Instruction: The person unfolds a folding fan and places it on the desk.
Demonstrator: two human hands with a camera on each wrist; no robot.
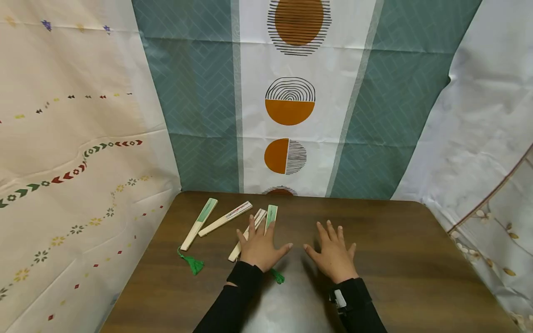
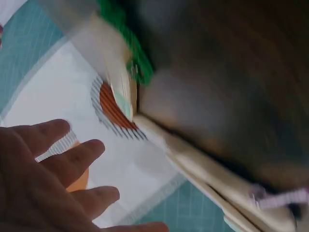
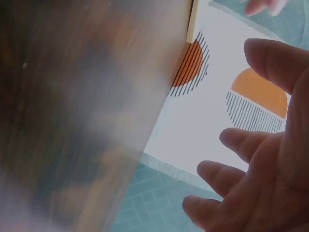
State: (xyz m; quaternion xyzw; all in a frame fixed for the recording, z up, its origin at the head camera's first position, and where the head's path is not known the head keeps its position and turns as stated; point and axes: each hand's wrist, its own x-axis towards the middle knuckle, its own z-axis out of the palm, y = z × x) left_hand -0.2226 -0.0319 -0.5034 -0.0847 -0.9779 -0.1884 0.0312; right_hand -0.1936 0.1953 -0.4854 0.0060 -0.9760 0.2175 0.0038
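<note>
Fans (image 1: pixel 199 224): four, folded, lying on the left half of the table (image 1: pixel 399 263), near its far edge (image 1: pixel 354 200)
Left hand (image 1: pixel 260 247): grasping nothing, fingers spread, over the two rightmost fans; whether it touches them I cannot tell
Right hand (image 1: pixel 333 256): empty too, fingers spread, right of the fans
Green tassel (image 1: pixel 277 276): beside the left cuff (image 1: pixel 246 275), which could snag it and drag its fan askew
Neighbouring fans: so close under the left hand that a careless grasp could catch both
Table's far side: a forward shove could send a fan over
</note>
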